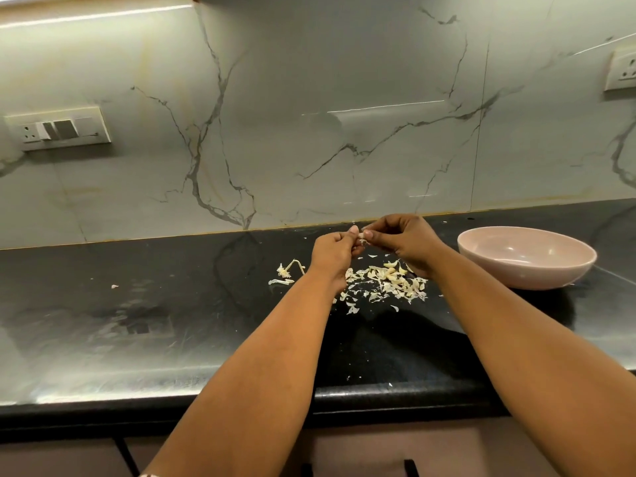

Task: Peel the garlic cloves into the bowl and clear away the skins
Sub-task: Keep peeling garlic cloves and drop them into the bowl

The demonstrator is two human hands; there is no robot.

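Both hands meet above the dark surface (pixel 172 304); the left hand (pixel 332 251) and right hand (pixel 402 241) pinch one garlic clove (pixel 361 235) between curled fingers; skins (pixel 385 284) lie scattered beneath; the pink bowl (pixel 526 266) sits just right.

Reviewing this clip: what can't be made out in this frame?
- Head view: inside of the bowl, its near wall hides the bottom, so peeled cloves cannot be counted.
- Garlic clove, mostly covered by fingertips of the left hand and right hand.
- Skins, partly hidden behind both wrists.
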